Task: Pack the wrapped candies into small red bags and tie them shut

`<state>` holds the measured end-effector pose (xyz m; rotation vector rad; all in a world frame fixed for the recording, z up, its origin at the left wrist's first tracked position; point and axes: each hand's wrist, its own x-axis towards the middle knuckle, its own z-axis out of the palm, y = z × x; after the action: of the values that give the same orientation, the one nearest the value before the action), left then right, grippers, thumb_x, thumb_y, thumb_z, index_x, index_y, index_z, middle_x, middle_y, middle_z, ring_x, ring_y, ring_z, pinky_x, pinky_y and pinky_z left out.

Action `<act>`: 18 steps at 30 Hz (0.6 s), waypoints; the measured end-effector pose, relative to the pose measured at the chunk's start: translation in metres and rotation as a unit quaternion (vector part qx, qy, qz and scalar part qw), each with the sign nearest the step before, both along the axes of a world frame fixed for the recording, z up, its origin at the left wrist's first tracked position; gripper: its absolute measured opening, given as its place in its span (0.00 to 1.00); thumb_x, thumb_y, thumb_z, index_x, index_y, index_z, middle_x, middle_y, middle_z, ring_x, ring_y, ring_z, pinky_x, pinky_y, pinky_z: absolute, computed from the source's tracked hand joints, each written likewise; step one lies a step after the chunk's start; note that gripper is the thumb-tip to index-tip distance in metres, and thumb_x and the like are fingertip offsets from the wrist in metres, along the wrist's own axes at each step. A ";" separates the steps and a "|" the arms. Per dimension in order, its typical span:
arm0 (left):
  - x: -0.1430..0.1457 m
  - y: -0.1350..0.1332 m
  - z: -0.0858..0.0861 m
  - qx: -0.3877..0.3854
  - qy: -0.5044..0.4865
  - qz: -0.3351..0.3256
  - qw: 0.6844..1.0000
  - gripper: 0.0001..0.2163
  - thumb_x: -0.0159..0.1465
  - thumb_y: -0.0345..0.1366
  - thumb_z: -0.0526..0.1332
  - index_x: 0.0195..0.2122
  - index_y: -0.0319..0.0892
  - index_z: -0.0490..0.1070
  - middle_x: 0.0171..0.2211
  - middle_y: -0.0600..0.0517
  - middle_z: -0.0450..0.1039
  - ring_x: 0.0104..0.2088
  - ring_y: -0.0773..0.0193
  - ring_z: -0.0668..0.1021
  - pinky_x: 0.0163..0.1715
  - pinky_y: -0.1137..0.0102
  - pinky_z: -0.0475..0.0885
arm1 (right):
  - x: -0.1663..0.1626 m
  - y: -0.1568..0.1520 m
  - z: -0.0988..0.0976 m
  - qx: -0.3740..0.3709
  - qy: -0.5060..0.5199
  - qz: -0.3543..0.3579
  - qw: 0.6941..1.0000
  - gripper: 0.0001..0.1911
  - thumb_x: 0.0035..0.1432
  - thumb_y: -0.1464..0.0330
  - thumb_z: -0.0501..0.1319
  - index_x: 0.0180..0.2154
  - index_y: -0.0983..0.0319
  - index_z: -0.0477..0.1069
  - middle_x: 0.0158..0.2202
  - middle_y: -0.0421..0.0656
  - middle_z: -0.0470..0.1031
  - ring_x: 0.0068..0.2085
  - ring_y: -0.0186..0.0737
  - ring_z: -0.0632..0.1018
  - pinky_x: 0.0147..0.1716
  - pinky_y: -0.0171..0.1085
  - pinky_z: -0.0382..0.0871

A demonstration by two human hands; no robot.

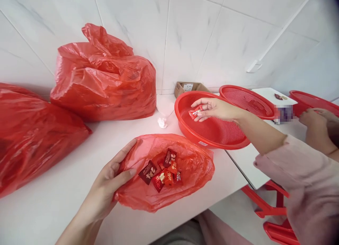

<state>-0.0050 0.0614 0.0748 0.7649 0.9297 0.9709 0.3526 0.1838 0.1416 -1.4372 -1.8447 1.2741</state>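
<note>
My left hand (109, 181) grips the left rim of a red plastic bag (193, 183), thumb inside and fingers outside. The bag lies open on the white table, and several small wrapped candies (161, 174) in dark brown, red and orange wrappers sit in it. Over the near red plastic basket (212, 142), my right hand (212, 109) pinches a red wrapped candy (196, 112) between thumb and fingers. The part of the basket under that hand and forearm is hidden.
Two full red bags (106, 86) stand at the left by the tiled wall. Behind the basket are a cardboard box (189, 87) and another red basket (247, 102). A crumpled tissue (162, 123) lies mid-table. Another person's hands (315, 118) are at the far right, above red stools (270, 202).
</note>
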 end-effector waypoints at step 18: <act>-0.046 -0.017 0.014 0.137 0.336 -0.083 0.928 0.38 0.52 0.38 0.71 0.64 0.60 0.60 0.60 0.48 0.69 0.35 0.57 0.82 0.25 0.73 0.76 | -0.050 -0.138 -0.042 0.348 -0.474 0.257 0.767 0.09 0.64 0.68 0.59 0.41 0.62 0.76 0.39 0.49 0.79 0.40 0.45 0.78 0.46 0.45 0.65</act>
<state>-0.0507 0.0440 0.0883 1.4447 1.3034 0.6954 0.3030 0.0462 0.0998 -1.2100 -3.0524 -0.2143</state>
